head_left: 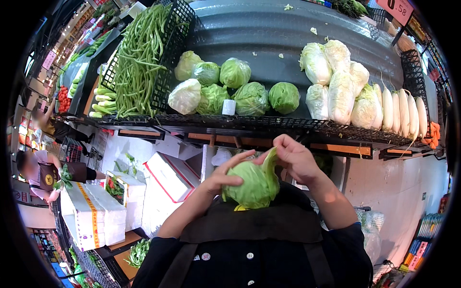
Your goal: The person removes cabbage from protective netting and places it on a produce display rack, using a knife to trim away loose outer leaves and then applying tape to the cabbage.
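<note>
I hold a round green cabbage (pixel 252 185) close to my chest, below the edge of the produce shelf. My left hand (pixel 225 174) cups its left side with fingers spread over the top. At the upper right of the head, my right hand (pixel 294 158) pinches an outer leaf that stands up from it. Both forearms rise from my dark buttoned jacket.
The black shelf (pixel 269 124) carries several wrapped cabbages (pixel 225 86), a crate of green beans (pixel 139 57), napa cabbages (pixel 338 79), white radishes (pixel 403 110) and a roll of tape (pixel 229 106). White foam boxes (pixel 96 216) stand at the lower left. Two people (pixel 41 173) work at the far left.
</note>
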The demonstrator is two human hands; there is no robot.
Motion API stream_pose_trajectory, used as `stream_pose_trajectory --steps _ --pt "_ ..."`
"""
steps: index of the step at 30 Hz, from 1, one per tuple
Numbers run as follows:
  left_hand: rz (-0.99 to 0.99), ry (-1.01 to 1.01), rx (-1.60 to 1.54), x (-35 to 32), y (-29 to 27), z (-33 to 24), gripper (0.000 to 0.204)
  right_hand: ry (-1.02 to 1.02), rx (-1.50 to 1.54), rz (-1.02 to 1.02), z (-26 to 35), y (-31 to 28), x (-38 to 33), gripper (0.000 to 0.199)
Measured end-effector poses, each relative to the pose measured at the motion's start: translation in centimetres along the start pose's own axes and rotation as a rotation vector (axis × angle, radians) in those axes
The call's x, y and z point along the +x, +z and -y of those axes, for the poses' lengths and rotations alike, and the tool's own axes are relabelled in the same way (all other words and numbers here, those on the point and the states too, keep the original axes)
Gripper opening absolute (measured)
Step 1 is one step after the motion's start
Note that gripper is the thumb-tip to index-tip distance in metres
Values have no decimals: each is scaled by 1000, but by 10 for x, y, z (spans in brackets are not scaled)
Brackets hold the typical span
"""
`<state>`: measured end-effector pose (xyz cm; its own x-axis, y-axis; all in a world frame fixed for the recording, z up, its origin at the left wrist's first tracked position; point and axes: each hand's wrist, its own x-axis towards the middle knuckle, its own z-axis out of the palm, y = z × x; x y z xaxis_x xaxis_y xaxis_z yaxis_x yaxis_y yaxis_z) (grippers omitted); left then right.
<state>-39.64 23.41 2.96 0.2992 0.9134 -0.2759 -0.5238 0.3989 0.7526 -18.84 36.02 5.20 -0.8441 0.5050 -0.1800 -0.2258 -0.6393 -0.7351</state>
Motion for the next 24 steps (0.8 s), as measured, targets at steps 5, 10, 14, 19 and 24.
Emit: stream_pose_trajectory --steps 5,10,14,19,24 --pt "-171 197 -243 -7 -13 10 90 -85 -113 -271 9 -9 -11 10" --pt "-293 375 -315 -5 -22 14 87 -328 -1374 -279 -10 7 -14 54" --pt "-290 441 -301 -1 -16 16 88 -240 -1202 -348 -23 10 -2 57" --pt "-115 182 -268 -16 -25 14 88 -100 -946 -202 -23 4 -8 39" --pt "-37 -156 19 -23 -46 20 79 -188 -1165 -2 -31 12 -18 32"
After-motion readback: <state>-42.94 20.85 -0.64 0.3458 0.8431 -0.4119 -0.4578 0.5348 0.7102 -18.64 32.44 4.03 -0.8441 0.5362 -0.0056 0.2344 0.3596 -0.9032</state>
